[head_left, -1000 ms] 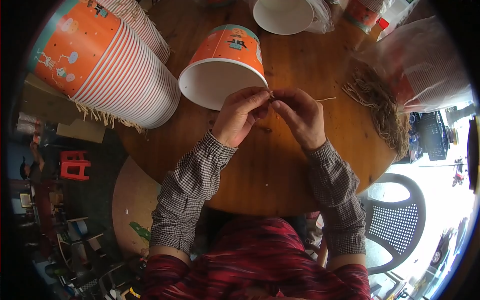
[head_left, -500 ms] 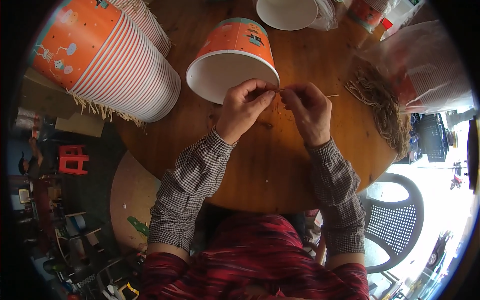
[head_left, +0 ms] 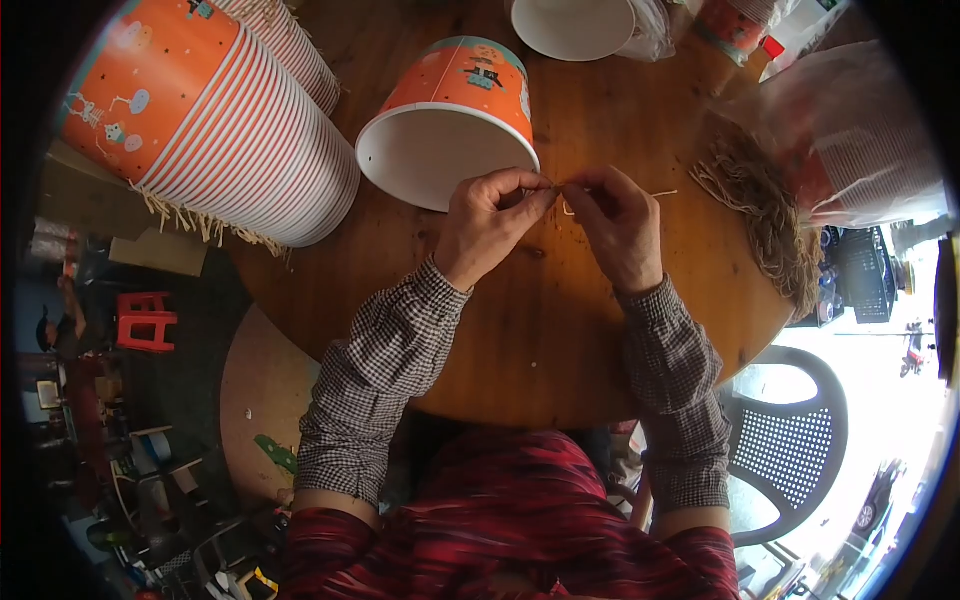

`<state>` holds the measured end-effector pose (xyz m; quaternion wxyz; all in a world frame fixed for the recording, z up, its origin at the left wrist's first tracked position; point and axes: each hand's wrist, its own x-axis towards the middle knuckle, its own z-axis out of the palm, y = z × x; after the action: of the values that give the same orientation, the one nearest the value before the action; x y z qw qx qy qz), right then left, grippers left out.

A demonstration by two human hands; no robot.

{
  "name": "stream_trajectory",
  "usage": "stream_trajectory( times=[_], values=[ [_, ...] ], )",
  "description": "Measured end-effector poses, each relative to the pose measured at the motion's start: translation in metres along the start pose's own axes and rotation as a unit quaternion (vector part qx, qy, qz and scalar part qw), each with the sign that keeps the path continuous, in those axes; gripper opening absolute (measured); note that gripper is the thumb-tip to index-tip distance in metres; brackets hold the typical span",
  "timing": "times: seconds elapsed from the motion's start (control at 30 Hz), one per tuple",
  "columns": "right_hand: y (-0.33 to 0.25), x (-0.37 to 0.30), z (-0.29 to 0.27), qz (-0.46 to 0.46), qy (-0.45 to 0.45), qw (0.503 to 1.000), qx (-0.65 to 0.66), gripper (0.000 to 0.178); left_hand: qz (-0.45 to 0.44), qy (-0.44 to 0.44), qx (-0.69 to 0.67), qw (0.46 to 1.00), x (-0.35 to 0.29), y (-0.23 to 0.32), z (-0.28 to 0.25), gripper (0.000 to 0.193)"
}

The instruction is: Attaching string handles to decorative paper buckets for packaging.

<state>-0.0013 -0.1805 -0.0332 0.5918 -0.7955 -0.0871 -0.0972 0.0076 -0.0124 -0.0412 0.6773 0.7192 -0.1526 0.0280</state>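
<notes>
My left hand [head_left: 488, 222] and my right hand [head_left: 622, 228] meet over the wooden table, thumbs and fingertips pinched together on a thin paper cord [head_left: 667, 193]. A pale end of it sticks out beyond my right hand, and a small bend shows beside the right thumb; the rest is hidden by my fingers. Just past my left hand, an orange paper bucket [head_left: 432, 88] with a Halloween print lies on its side. Its white mouth faces me, and a small dark hole shows near the left rim. Whether the cord joins the bucket cannot be seen.
A tall stack of nested paper buckets [head_left: 265, 145] leans at the left, with cord ends below it. A bundle of brown cords [head_left: 765, 220] hangs over the table's right edge beside plastic-wrapped buckets [head_left: 865, 150]. A white bucket [head_left: 575, 28] lies at the back; a chair [head_left: 790, 440] stands at right.
The orange bucket has shifted a little left and turned slightly. My left fingertips have edged right toward my right hand, and a bend of cord now shows by the right thumb.
</notes>
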Motion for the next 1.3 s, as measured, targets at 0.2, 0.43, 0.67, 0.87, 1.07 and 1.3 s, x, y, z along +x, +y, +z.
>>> stream_trajectory(
  times=[0.2,0.43,0.67,0.87,1.07,1.3],
  values=[
    [0.003,-0.001,0.001,-0.033,0.001,0.999,-0.037,0.01,0.019,0.012,0.065,0.998,-0.002,0.0,0.002,0.014],
    [0.002,-0.002,0.004,0.073,-0.042,0.995,0.044,0.011,0.101,0.019,0.134,0.986,-0.002,-0.002,0.006,0.012],
    [0.002,-0.002,0.006,0.069,-0.019,0.997,0.036,0.011,0.115,0.01,0.182,0.976,-0.003,0.0,0.006,0.01],
    [0.005,0.005,-0.003,0.11,-0.052,0.986,0.112,0.012,0.099,0.005,0.16,0.982,-0.002,-0.006,0.005,0.009],
    [0.004,0.007,-0.013,0.137,-0.141,0.961,0.192,0.015,0.155,0.026,0.186,0.97,-0.002,-0.01,0.004,0.008],
    [0.001,0.005,-0.012,0.138,-0.136,0.967,0.165,0.018,0.16,0.046,0.194,0.967,-0.003,-0.006,0.004,0.005]
  ],
)
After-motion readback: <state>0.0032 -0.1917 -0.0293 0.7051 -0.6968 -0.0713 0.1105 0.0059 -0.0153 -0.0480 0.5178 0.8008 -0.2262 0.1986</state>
